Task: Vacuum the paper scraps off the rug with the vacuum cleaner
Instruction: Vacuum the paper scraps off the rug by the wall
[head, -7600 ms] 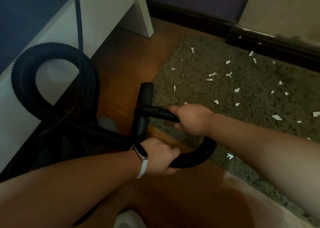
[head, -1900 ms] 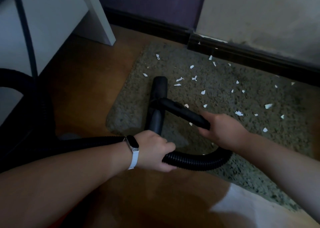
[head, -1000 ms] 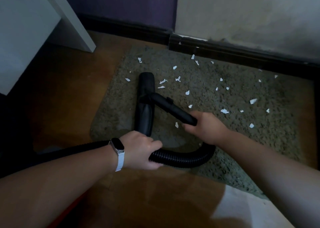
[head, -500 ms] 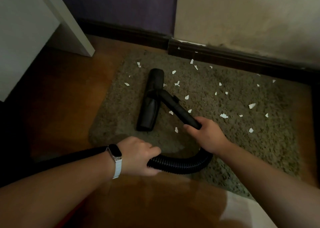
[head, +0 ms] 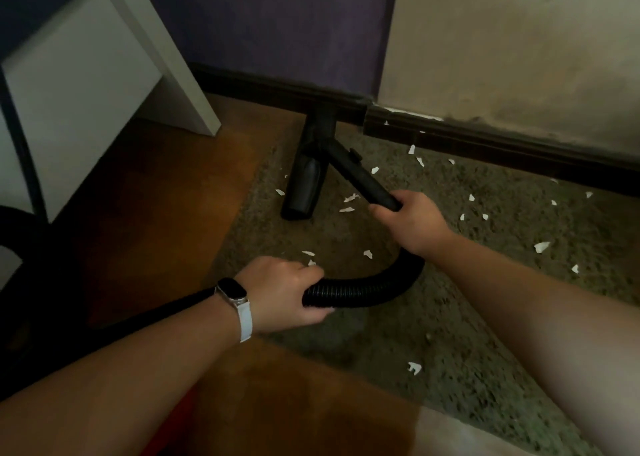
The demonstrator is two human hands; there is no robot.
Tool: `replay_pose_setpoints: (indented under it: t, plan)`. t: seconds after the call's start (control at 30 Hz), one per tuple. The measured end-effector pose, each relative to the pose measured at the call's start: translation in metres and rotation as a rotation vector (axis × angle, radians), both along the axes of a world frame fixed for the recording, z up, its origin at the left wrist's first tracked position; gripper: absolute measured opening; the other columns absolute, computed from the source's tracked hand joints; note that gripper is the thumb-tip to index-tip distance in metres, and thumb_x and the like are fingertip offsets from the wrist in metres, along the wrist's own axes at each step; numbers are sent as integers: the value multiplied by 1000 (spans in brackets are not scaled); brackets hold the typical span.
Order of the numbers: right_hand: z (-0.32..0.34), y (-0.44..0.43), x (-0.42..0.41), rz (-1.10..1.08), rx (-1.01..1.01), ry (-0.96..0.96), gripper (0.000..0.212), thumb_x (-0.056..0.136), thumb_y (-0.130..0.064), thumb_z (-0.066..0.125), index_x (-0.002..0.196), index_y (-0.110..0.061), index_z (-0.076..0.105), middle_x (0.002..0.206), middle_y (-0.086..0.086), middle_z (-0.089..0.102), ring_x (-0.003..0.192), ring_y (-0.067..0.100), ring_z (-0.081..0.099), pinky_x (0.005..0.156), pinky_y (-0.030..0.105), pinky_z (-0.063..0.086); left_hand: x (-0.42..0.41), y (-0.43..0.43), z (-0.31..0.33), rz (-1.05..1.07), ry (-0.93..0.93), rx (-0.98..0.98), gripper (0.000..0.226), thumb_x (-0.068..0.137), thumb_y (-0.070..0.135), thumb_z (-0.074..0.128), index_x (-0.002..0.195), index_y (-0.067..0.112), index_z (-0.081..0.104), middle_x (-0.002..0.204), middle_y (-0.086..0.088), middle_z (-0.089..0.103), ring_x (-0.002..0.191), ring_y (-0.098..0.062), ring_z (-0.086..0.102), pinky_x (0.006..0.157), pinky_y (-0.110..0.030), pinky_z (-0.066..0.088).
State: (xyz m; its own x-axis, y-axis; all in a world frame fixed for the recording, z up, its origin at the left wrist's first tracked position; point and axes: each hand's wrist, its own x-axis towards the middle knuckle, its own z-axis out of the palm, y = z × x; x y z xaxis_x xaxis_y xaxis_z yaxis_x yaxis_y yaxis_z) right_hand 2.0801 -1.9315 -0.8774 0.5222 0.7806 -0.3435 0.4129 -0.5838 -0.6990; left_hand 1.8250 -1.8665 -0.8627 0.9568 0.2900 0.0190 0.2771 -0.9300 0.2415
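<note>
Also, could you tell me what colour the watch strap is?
The strap is white, clearest in head view.

Nozzle [head: 306,181] now fwd, at baseboard [head: 270,90]

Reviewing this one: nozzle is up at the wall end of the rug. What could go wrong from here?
The nozzle reaches the baseboard; pushing further could knock it.
The hose from the left hand to the wand in the right hand loops low beside paper scraps; it might sweep them aside.
One scrap near the rug's front edge lies well behind the nozzle and may get missed.
</note>
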Motion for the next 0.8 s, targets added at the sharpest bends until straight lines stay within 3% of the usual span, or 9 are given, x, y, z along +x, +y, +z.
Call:
replay_pose_setpoints:
  t: [0.07,0.27,0.47,0.53,0.8]
  plan:
    - [1,13,2,22,-12,-17,30,86,-49,65,82,-19,64,65,-1,59,62,17,59,54,27,41,1,5,0,26,17,-9,34,79,64,57,84,31,63,60,14,55,49,-3,52,40,-10,22]
    - [1,35,4,99,-65,37,29,89,-47,63,89,-18,64,68,0,59,62,16,58,53,27,40,-2,10,-3,64,89,-97,43,84,68,45,94,31,63,71,15,59,59,-3,56,49,-24,47]
    - [-7,15,7,72,-74,72,30,89,-47,65,91,-18,65,72,4,63,65,22,64,66,36,54,2,5,-8,43,152,-100,46,83,71,43,102,33,62,76,14,61,66,-5,59,54,-25,48]
    - [-11,1,9,39,-70,74,28,88,-48,65,90,-20,65,73,4,65,66,22,65,67,37,55,5,0,-10,10,125,-58,42,82,70,47,96,33,63,71,13,61,61,-5,59,49,-23,46]
    - [-19,-61,0,-111,-83,75,24,89,-46,65,85,-23,64,65,3,64,61,23,66,65,40,56,5,-22,-18,-115,102,-29,40,81,69,48,88,31,61,65,12,59,52,-8,57,44,-24,47]
